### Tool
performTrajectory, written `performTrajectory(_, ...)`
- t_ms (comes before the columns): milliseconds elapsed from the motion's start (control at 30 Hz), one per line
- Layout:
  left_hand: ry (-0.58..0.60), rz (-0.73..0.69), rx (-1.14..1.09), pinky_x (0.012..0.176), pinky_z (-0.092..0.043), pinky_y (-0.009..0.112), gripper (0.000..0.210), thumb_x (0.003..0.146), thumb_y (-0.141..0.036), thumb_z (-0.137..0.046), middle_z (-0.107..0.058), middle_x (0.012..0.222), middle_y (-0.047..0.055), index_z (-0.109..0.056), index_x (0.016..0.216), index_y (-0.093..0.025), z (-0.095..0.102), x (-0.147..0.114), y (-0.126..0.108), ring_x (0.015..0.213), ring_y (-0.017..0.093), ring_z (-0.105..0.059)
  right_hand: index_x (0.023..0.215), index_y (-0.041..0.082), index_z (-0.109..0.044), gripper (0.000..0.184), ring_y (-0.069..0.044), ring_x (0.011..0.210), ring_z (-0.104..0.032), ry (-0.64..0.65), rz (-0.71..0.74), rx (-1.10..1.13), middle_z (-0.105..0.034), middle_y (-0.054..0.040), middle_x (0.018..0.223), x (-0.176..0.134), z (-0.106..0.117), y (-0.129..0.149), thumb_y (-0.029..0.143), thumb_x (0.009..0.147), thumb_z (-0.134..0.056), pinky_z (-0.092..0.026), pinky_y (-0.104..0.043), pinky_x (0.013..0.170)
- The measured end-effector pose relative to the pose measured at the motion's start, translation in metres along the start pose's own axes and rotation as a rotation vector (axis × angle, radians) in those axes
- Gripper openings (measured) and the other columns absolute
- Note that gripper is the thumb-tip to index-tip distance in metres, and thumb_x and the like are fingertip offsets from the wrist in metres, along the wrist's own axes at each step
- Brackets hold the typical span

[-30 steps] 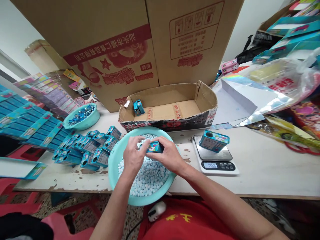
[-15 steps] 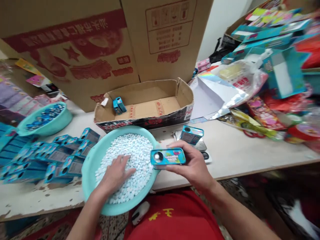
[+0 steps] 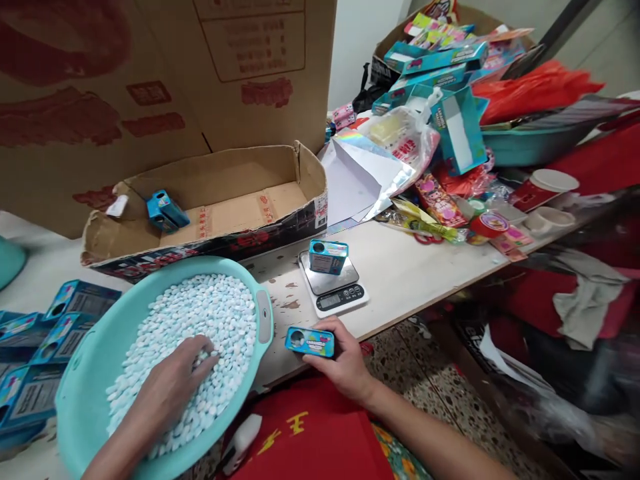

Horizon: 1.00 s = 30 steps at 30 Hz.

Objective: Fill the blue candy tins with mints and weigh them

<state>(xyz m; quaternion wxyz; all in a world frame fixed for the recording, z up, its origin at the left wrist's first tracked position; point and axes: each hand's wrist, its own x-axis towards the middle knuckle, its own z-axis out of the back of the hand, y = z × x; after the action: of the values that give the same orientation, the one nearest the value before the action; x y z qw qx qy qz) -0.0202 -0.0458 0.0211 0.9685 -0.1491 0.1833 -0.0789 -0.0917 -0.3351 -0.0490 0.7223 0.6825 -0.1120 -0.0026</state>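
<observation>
My right hand (image 3: 345,357) grips a small blue tin (image 3: 320,344) between thumb and fingers, its printed end with a round dark hole facing up. My left hand (image 3: 173,377) lies in the heap of small white and pale blue candies (image 3: 220,303), fingers curled down and thumb drawn in; the fingertips are partly hidden. These candies fill a turquoise basin (image 3: 264,313) at the table's front edge. Beyond my right hand, a second blue tin (image 3: 327,257) stands on a small digital scale (image 3: 343,297), whose reading I cannot make out.
A low cardboard tray (image 3: 280,167) behind the basin holds a couple of blue tins (image 3: 167,210). More blue tins (image 3: 65,340) stand at the left. Packaging, plastic bags and a red paper cup (image 3: 543,190) clutter the right side. A large carton (image 3: 170,67) rises behind.
My view has swung to the right, bringing the whole scale into sight. The left hand's fingers have curled in among the candies. My right hand still has the tin, now in front of the scale.
</observation>
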Motion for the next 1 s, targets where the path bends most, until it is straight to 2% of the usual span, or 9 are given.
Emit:
performTrajectory(133, -0.005, 0.047, -0.052, 0.065, -0.045, 0.027, 0.031, 0.081, -0.054, -0.048, -0.066, 0.091, 0.002, -0.057, 0.093, -0.026, 0.005, 0.002, 0.005, 0.079, 0.024, -0.064, 0.105, 0.023, -0.056, 0.042, -0.022, 0.097, -0.057, -0.008, 0.178, -0.098, -0.058, -0.0056, 0.102, 0.008, -0.006, -0.008, 0.039, 0.073, -0.076, -0.048, -0.037, 0.087)
performTrajectory(267, -0.086, 0.045, -0.076, 0.071, -0.045, 0.028, 0.030, 0.081, -0.053, -0.048, -0.067, 0.100, 0.002, -0.057, 0.092, -0.027, 0.006, 0.000, 0.009, 0.088, 0.025, -0.064, 0.115, 0.022, -0.052, 0.059, -0.029, 0.111, -0.051, -0.080, 0.352, -0.274, -0.053, -0.0114, 0.115, 0.016, 0.015, -0.001, 0.054, 0.070, -0.074, -0.043, -0.047, 0.097)
performTrajectory(400, -0.149, 0.026, -0.089, 0.074, -0.045, 0.029, 0.031, 0.081, -0.055, -0.049, -0.067, 0.100, 0.001, -0.058, 0.093, -0.028, 0.008, -0.003, 0.008, 0.091, 0.025, -0.064, 0.122, 0.021, -0.047, 0.052, -0.028, 0.114, -0.048, -0.395, 0.298, -0.326, -0.048, -0.0128, 0.120, 0.045, 0.050, 0.002, 0.045, 0.080, -0.065, -0.044, -0.045, 0.094)
performTrajectory(467, -0.165, 0.044, -0.085, 0.074, -0.044, 0.029, 0.033, 0.081, -0.057, -0.047, -0.068, 0.100, 0.001, -0.059, 0.092, -0.028, 0.010, -0.003, 0.008, 0.091, 0.026, -0.063, 0.124, 0.021, -0.045, 0.057, -0.027, 0.115, -0.048, -0.442, 0.209, -0.321, -0.047, -0.0130, 0.124, 0.070, 0.063, 0.001, 0.043, 0.076, -0.069, -0.045, -0.044, 0.093)
performTrajectory(567, -0.169, 0.114, -0.049, 0.069, -0.042, 0.029, 0.033, 0.082, -0.056, -0.044, -0.069, 0.100, 0.001, -0.062, 0.092, -0.030, 0.014, -0.003, 0.009, 0.088, 0.027, -0.064, 0.124, 0.021, -0.046, 0.068, -0.027, 0.116, -0.049, -0.310, 0.088, -0.344, -0.050, -0.0121, 0.128, 0.105, 0.070, -0.001, 0.044, 0.068, -0.076, -0.042, -0.045, 0.097)
performTrajectory(667, -0.202, 0.145, -0.023, 0.066, -0.042, 0.030, 0.031, 0.081, -0.052, -0.045, -0.070, 0.097, 0.002, -0.065, 0.090, -0.030, 0.015, -0.004, 0.014, 0.085, 0.028, -0.064, 0.108, 0.019, -0.056, 0.052, -0.023, 0.098, -0.058, -0.166, 0.009, -0.282, -0.063, -0.0073, 0.106, 0.127, 0.066, 0.000, 0.044, 0.066, -0.076, -0.045, -0.042, 0.091)
performTrajectory(733, -0.239, 0.133, -0.073, 0.065, -0.042, 0.029, 0.030, 0.080, -0.050, -0.048, -0.070, 0.096, 0.003, -0.066, 0.087, -0.028, 0.013, -0.005, 0.019, 0.084, 0.027, -0.064, 0.095, 0.017, -0.058, 0.041, -0.021, 0.085, -0.061, -0.130, -0.013, -0.203, -0.066, -0.0035, 0.089, 0.133, 0.061, 0.005, 0.042, 0.066, -0.075, -0.048, -0.038, 0.085)
performTrajectory(867, -0.209, 0.097, -0.326, 0.059, -0.043, 0.026, 0.031, 0.076, -0.050, -0.055, -0.068, 0.075, 0.003, -0.067, 0.082, -0.023, 0.018, -0.010, 0.021, 0.068, 0.021, -0.061, 0.091, 0.018, -0.059, 0.037, -0.019, 0.081, -0.062, -0.103, 0.040, -0.071, -0.066, -0.0018, 0.087, 0.132, 0.046, 0.033, 0.038, 0.065, -0.078, -0.051, -0.035, 0.079)
performTrajectory(1000, -0.272, 0.008, -0.619, 0.057, -0.044, 0.025, 0.025, 0.073, -0.043, -0.063, -0.063, 0.066, 0.003, -0.068, 0.078, -0.020, 0.052, -0.016, -0.007, 0.059, 0.017, -0.056, 0.096, 0.019, -0.061, 0.039, -0.019, 0.082, -0.062, 0.061, 0.134, -0.062, -0.065, -0.0025, 0.090, 0.125, 0.014, 0.076, 0.035, 0.066, -0.079, -0.051, -0.033, 0.078)
